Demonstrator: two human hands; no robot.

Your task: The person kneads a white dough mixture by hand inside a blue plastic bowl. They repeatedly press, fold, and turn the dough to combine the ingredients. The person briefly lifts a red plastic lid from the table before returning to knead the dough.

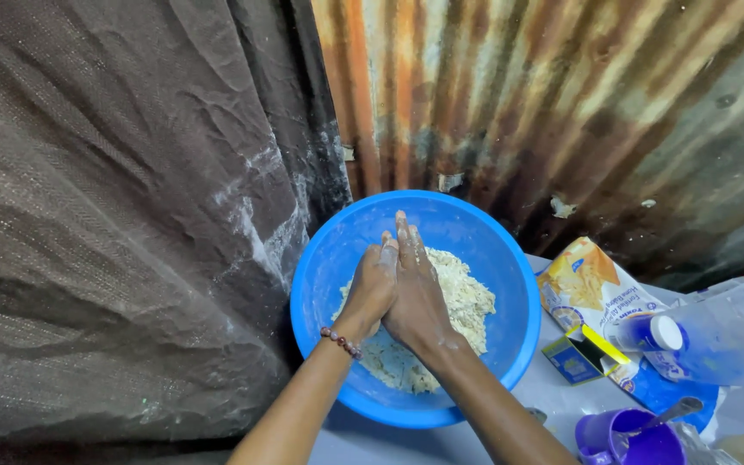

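A round blue plastic bowl (329, 258) sits on the table and holds a crumbly pale flour mixture (471, 301). Both my hands hover over it, palms pressed against each other. My left hand (370, 288) wears a brown bead bracelet at the wrist and is curled against my right hand (417, 288), whose fingers point straight away from me. Bits of the mixture stick to the fingers; any mixture between the palms is hidden.
Right of the bowl lie a yellow-and-white flour bag (587, 284), a small blue-and-yellow box (580, 355), and a clear bottle with a white cap (666, 334). A purple cup (626, 437) with a spoon stands at the front right. A dark tarp (114, 224) and a rusty corrugated sheet (561, 103) form the backdrop.
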